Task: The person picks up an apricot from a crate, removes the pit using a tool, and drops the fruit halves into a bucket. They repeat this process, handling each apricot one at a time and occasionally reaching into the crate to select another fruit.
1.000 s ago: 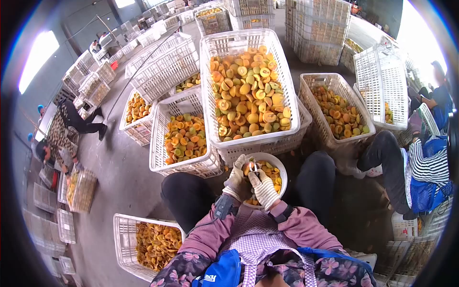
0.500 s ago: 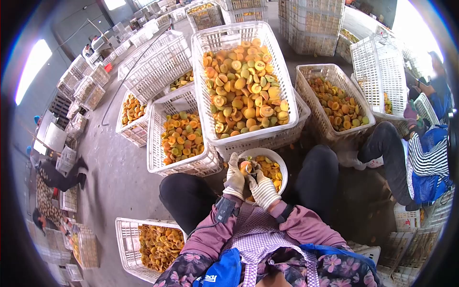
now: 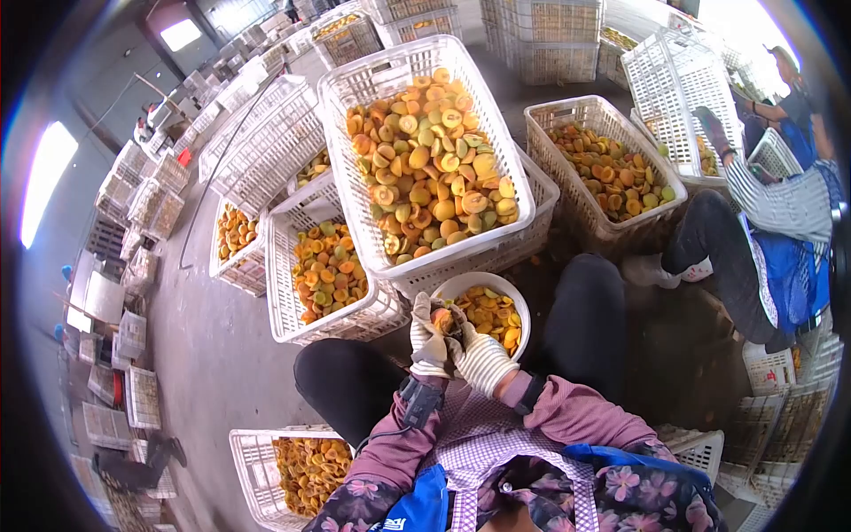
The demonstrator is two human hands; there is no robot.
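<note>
In the head view my left hand (image 3: 427, 341), in a striped, soiled work glove, is closed around an orange apricot (image 3: 441, 319). My right hand (image 3: 482, 358), gloved alike, is closed with its fingertips against the fruit. Dark, dirty glove tips hide whatever the right fingers may grip. Both hands are at the left edge of a white bowl (image 3: 526, 321) between my knees, holding yellow-orange apricot pieces (image 3: 489, 312). Just beyond it, a large white crate (image 3: 391, 263) full of halved apricots (image 3: 434, 168) rests on another crate.
More apricot crates stand left (image 3: 282, 332) and right (image 3: 592, 232) of the large one. A crate of darker, flattened pieces (image 3: 310, 470) is by my left side. A co-worker (image 3: 780, 213) sits at the right. Stacked crates (image 3: 554, 40) rise behind.
The view has shifted slightly. My hands stay together on the apricot, which is now more covered by the gloves. The co-worker at right has stretched an arm toward a crate.
</note>
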